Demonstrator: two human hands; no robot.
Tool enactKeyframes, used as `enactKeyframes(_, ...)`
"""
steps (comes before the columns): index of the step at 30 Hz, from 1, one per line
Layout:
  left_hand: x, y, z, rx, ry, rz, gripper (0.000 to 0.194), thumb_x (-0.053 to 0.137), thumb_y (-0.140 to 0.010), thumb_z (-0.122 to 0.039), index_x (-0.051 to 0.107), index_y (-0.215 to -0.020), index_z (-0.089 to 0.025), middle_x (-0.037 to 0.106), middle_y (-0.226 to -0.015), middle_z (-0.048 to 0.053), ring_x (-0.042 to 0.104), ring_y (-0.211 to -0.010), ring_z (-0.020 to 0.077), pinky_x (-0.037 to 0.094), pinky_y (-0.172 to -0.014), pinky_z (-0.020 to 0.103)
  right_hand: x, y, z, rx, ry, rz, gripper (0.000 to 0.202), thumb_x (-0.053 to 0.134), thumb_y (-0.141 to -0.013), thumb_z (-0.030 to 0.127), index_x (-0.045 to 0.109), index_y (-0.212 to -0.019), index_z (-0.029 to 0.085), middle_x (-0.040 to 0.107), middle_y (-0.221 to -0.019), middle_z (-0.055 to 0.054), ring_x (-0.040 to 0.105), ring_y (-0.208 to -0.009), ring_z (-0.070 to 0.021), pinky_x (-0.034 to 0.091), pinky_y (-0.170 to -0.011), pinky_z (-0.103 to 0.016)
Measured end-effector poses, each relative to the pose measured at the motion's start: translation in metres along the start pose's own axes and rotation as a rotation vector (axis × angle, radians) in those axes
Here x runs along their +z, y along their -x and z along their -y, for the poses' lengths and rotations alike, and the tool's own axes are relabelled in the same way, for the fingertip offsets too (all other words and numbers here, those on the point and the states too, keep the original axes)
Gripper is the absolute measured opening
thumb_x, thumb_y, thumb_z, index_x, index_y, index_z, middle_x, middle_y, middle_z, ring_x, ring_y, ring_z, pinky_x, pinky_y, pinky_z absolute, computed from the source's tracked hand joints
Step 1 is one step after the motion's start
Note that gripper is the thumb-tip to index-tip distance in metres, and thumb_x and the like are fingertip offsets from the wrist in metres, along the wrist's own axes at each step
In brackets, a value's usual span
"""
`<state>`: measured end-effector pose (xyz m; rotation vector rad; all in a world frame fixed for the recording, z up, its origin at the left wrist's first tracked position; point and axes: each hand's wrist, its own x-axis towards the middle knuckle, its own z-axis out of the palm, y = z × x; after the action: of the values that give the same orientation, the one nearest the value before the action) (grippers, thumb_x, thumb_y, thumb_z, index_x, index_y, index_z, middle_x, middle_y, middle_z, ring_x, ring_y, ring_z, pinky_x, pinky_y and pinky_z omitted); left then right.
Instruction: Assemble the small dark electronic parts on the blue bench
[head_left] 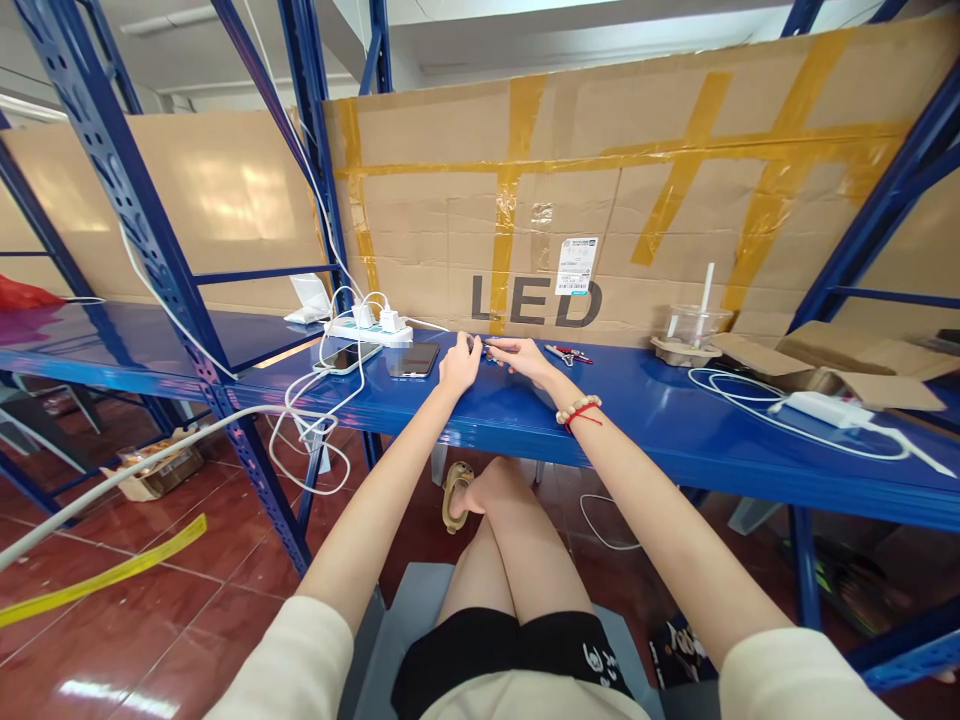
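Both my arms reach forward over a blue metal shelf (652, 420). My left hand (459, 365) and my right hand (521, 357) meet near the back of the shelf, pinching a small dark thin object (485, 349) between them; it is too small to tell what it is. A bead bracelet with a red string circles my right wrist (577, 410). A dark phone (413, 360) lies flat just left of my left hand. Small red-handled tools (568, 353) lie right of my right hand.
A white power strip (371, 327) with chargers and white cables stands at the back left beside a second phone (343, 358). A clear plastic cup (697, 322), cardboard pieces (832, 365) and a white adapter (825, 408) sit at the right. Taped cardboard marked LED (536, 300) backs the shelf.
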<state>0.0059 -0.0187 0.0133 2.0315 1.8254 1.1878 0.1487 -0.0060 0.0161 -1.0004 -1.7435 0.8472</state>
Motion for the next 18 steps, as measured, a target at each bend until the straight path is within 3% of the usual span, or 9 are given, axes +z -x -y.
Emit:
enactKeyframes(6, 0.003, -0.002, 0.002, 0.086, -0.111, 0.066, 0.043, 0.016, -0.091, -0.038, 0.056, -0.093, -0.023, 0.064, -0.105, 0.005, 0.055, -0.102, 0.0195, 0.041, -0.084, 0.031, -0.001, -0.002, -0.005, -0.055, 0.038, 0.018, 0.044, 0.067, -0.068, 0.031, 0.065, -0.107, 0.012, 0.066, -0.078, -0.007, 0.044, -0.051, -0.0059, 0.034, -0.039, -0.016)
enactKeyframes(13, 0.005, -0.004, 0.004, 0.079, -0.138, 0.047, 0.041, 0.016, -0.091, -0.037, 0.053, -0.094, -0.021, 0.063, -0.102, 0.009, 0.056, -0.101, 0.0216, 0.042, -0.082, 0.032, -0.002, -0.006, -0.013, -0.051, 0.11, -0.045, 0.041, 0.064, -0.072, 0.03, 0.063, -0.109, 0.012, 0.067, -0.091, -0.01, 0.048, -0.048, -0.006, 0.037, -0.038, -0.017)
enactKeyframes(18, 0.002, -0.001, 0.002, 0.022, -0.094, 0.047, 0.041, 0.014, -0.091, -0.041, 0.049, -0.1, -0.021, 0.064, -0.099, 0.009, 0.058, -0.098, 0.022, 0.042, -0.081, 0.032, -0.008, -0.01, -0.022, 0.054, 0.387, -0.141, 0.029, 0.058, -0.077, 0.032, 0.068, -0.098, 0.014, 0.069, -0.087, -0.007, 0.053, -0.046, -0.0069, 0.045, -0.053, -0.022)
